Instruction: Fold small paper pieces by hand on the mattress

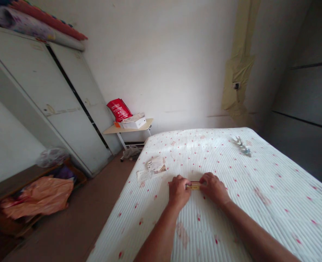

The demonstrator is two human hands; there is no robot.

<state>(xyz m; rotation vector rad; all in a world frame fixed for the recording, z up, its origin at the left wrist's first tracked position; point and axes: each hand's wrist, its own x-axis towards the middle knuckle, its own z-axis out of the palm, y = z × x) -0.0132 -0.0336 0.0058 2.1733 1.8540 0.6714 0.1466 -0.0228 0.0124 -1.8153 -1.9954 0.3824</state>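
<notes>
A small flat yellowish item [195,186] with a dark red upper edge lies low over the white bedspread [204,233], held between both hands. My left hand [179,190] has its fingers closed on the item's left end. Its right end is gripped by my right hand [213,187], also with bent fingers. The fingers hide both ends, and what the item is cannot be made out. Torn pieces of printed paper [156,165] lie on the bedspread beyond and left of my left hand.
A silvery, twisted object [242,146] rests at the bed's far right. Beyond the bed's left corner, a small table [110,129] holds a red bag [119,109] and a white box [135,123]. An orange bag [45,194] lies at the lower left, by the wardrobe [68,105].
</notes>
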